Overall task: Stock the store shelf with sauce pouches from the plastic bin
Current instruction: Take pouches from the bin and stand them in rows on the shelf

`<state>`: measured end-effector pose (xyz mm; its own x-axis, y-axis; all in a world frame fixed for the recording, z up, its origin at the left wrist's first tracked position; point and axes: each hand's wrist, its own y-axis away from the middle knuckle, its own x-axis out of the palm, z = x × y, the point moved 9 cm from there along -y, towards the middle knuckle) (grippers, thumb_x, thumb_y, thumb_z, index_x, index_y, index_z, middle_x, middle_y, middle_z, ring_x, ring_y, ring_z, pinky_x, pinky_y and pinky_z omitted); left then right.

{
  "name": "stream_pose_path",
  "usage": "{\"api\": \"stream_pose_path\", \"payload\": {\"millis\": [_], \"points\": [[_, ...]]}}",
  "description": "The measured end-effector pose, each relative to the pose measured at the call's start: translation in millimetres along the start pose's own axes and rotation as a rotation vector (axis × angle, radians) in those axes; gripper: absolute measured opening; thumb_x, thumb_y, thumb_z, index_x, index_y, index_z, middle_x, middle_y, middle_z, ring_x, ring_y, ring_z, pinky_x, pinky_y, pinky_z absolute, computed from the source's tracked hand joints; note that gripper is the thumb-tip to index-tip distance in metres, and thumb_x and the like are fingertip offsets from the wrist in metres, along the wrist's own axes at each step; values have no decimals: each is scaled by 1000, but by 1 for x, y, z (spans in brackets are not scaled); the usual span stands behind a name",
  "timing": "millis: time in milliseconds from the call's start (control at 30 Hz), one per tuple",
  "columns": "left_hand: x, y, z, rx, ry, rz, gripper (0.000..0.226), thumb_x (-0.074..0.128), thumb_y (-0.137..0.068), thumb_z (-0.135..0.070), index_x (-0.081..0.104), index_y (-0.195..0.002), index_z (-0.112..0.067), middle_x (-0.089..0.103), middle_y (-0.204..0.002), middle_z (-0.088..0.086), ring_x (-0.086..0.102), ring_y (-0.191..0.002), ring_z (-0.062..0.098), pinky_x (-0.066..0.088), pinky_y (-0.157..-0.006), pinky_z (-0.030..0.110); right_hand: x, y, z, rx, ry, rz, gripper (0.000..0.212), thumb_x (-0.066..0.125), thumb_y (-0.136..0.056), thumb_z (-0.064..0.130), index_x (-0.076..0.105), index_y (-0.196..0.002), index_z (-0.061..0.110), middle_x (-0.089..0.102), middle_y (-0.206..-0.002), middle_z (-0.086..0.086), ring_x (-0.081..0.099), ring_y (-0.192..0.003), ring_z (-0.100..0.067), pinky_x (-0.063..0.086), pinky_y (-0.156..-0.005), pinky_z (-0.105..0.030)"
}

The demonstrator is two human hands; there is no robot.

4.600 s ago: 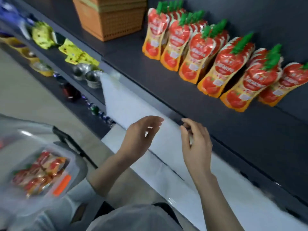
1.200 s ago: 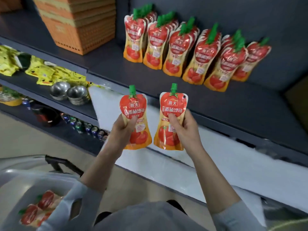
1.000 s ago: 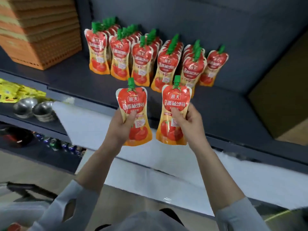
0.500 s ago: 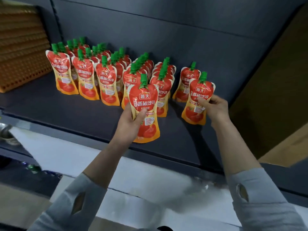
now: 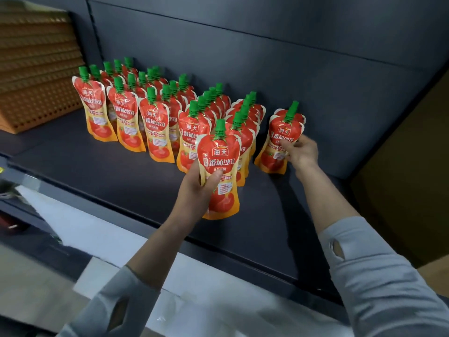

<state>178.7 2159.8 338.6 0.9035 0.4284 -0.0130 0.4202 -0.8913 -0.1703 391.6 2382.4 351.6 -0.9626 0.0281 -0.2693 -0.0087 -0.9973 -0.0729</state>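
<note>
Sauce pouches (image 5: 155, 132) with red tomato fronts, orange bases and green spouts stand upright in rows on the dark store shelf (image 5: 102, 176), filling its back from about 10 o'clock to 1 o'clock. The left hand (image 5: 196, 188) has its grip closed around one pouch (image 5: 220, 171), thumb across the front and fingers behind, holding it upright above the shelf just in front of the middle rows, at about 12 o'clock of the view centre. The right hand (image 5: 300, 152) has its grip closed on the right edge of another pouch (image 5: 279, 142) at about 2 o'clock; this pouch stands on the shelf in front of one more like it, slightly apart from the rows to its left. Stacked orange perforated baskets (image 5: 36, 76) sit on the shelf at 10 o'clock. Grey sleeves cover both forearms.
</note>
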Motion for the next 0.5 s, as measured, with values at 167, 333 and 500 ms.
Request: {"api": "stream_pose_path", "payload": {"millis": [167, 333, 500], "points": [[1, -1, 1, 3, 24, 3, 36, 56, -95, -22, 49, -131, -21, 66, -117, -8, 64, -104, 2, 52, -75, 11, 7, -12, 0, -19, 27, -7, 19, 74, -89, 23, 68, -108, 24, 72, -109, 1, 68, -103, -20, 56, -96, -46], [6, 1, -2, 12, 19, 19, 36, 56, -95, -22, 49, -130, -24, 64, -115, -12, 63, -101, -3, 50, -72, 9, 8, -13, 0, -28, 40, -13, 25, 71, -91, 24, 67, -116, 21, 71, -112, 1, 67, -106, -20, 54, -98, -46], [14, 1, -2, 18, 17, 50, 33, 57, -94, -23, 50, -126, -27, 65, -113, -14, 63, -100, -4, 51, -72, 10, 5, -12, 3, -42, 88, -16, 29, 69, -93, 24, 66, -122, 18, 70, -120, -4, 65, -112, -23, 52, -101, -46]]}}
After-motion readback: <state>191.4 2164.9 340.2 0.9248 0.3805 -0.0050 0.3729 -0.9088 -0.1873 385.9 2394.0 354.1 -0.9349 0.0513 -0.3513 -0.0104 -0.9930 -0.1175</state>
